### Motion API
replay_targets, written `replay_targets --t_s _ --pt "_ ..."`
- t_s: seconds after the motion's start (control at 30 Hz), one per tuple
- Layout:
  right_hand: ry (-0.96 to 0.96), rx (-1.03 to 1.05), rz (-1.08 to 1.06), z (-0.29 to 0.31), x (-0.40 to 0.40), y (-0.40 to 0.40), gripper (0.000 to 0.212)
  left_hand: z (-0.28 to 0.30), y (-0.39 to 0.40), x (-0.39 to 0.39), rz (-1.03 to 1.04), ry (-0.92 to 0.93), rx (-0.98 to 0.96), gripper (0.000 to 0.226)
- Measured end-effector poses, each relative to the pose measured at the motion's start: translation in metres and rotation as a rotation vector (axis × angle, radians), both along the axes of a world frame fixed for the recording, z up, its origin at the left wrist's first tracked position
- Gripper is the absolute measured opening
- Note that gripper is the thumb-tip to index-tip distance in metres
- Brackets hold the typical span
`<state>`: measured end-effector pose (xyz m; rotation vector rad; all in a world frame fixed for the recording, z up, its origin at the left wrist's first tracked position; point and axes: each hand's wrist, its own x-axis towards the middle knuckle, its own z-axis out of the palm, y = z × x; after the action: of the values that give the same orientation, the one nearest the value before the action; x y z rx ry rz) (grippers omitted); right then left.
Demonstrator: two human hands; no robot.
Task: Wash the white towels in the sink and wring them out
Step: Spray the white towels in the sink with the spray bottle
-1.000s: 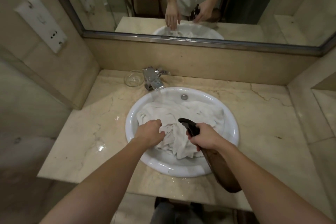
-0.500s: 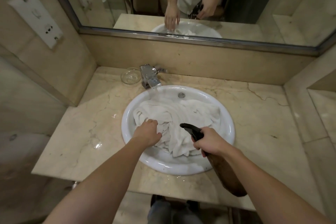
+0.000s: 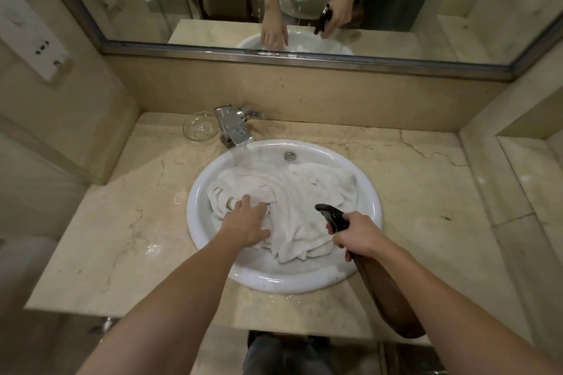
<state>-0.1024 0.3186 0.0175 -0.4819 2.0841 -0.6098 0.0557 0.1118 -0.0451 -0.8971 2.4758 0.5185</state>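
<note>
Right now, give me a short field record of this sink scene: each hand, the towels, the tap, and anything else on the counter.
left hand: left hand lies flat, fingers spread, pressing on the white towels
right hand: right hand grips a brown spray bottle, black nozzle aimed at the towels
towels: bunched in the white sink
tap: chrome faucet, water running onto the towels
counter: clear glass bowl left of the faucet, on the marble counter

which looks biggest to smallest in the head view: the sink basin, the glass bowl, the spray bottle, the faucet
1. sink basin, clearly largest.
2. spray bottle, though it is nearer the camera, which inflates it.
3 and 4. faucet and glass bowl look about alike; not ranked.
</note>
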Motion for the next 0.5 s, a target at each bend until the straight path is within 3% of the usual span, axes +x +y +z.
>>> replay_targets --t_s 0.17,0.33,0.5 --pt "0.027 -0.008 -0.104 -0.002 -0.02 0.012 0.021 -0.012 0.026 -0.026 -0.156 0.053 -0.095 0.099" --pt "0.125 0.024 -0.159 -0.007 -0.03 0.019 0.012 -0.021 0.059 -0.055 -0.065 0.014 -0.062 0.145" --pt "0.036 -0.018 -0.206 -0.011 -0.041 0.023 0.022 -0.032 0.064 -0.065 -0.068 -0.035 -0.231 0.148"
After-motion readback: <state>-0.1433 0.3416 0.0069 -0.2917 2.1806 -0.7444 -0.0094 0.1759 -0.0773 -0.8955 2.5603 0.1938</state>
